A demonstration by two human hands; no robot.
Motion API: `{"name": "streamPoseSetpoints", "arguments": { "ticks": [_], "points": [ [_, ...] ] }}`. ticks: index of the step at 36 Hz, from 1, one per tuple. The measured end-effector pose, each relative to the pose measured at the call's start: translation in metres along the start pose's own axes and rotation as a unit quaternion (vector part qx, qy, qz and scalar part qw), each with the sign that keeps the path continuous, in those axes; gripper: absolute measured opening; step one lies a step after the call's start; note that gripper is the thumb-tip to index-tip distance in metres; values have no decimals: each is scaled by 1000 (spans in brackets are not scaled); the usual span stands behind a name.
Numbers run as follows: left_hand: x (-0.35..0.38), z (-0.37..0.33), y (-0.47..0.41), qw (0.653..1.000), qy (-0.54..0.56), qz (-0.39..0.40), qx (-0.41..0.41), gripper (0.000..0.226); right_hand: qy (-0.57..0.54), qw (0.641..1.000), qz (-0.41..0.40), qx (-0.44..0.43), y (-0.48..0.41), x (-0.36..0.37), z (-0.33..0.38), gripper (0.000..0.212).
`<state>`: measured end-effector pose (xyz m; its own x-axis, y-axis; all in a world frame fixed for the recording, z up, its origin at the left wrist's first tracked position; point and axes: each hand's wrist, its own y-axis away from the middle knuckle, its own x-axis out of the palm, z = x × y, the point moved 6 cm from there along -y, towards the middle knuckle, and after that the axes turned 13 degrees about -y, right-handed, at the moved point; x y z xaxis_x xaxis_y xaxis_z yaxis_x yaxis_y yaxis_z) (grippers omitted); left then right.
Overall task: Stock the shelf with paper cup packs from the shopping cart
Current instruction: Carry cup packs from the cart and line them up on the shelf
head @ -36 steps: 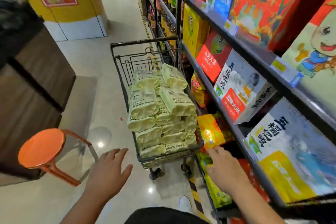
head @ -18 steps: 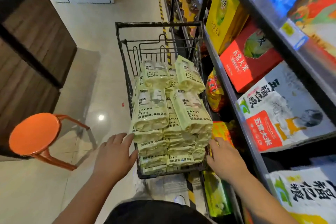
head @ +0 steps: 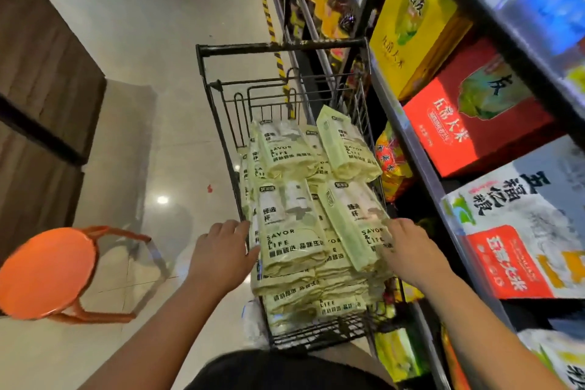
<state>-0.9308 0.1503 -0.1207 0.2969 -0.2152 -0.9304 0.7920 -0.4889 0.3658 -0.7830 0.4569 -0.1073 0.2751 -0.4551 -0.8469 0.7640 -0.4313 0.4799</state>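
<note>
Cart: I see the black wire shopping cart (head: 280, 46) in the aisle, close beside the shelf (head: 422, 165) on its right.
Packs: pale green paper cup packs (head: 289, 228) heaped in the cart, above its rim.
Left hand: left hand (head: 221, 258) loosely spread, fingertips touching the near-left pack's side, gripping nothing.
Right hand: right hand (head: 411, 255) flat, fingers laid on the near-right pack's edge, not closed around it.
Floor: orange stool (head: 47, 272) well left of the cart.
</note>
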Motion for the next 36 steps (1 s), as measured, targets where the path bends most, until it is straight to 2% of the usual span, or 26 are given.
{"name": "streamPoseSetpoints", "arguments": {
  "ticks": [5, 10, 12, 16, 18, 21, 22, 24, 28, 30, 32, 34, 36],
  "points": [
    [25, -20, -33, 986, 117, 113, -43, 55, -121, 992, 36, 29, -28, 5, -11, 73],
    [30, -34, -45, 967, 189, 139, -103, 47, -235, 966, 100, 42, -53, 11, -23, 83],
    [33, -38, -47, 949, 242, 150, -139, 54, -284, 949, 111, 79, -62, 15, -34, 88],
    [40, -48, -50, 905, 334, 176, -195, 89, -394, 900, 142, 120, -66, 26, -41, 69],
    [46, -51, -52, 881, 372, 186, -226, 100, -424, 883, 164, 120, -67, 31, -42, 84],
    [52, -53, -54, 852, 403, 200, -268, 108, -447, 865, 173, 152, -69, 37, -46, 139],
    [54, -54, -56, 848, 403, 205, -277, 108, -439, 866, 177, 162, -69, 37, -45, 150],
    [54, -57, -57, 842, 401, 216, -289, 109, -415, 878, 183, 155, -72, 37, -43, 159],
    [56, -63, -58, 815, 419, 252, -312, 130, -398, 892, 167, 133, -81, 42, -38, 147],
    [54, -66, -58, 813, 419, 254, -313, 115, -406, 886, 161, 152, -84, 45, -40, 142],
    [49, -68, -55, 812, 425, 241, -321, 79, -423, 872, 169, 180, -85, 51, -44, 133],
    [48, -70, -51, 797, 450, 227, -332, 51, -449, 853, 184, 194, -86, 55, -48, 132],
    [49, -74, -44, 778, 479, 228, -338, 47, -477, 837, 183, 196, -89, 57, -50, 114]
  ]
}}
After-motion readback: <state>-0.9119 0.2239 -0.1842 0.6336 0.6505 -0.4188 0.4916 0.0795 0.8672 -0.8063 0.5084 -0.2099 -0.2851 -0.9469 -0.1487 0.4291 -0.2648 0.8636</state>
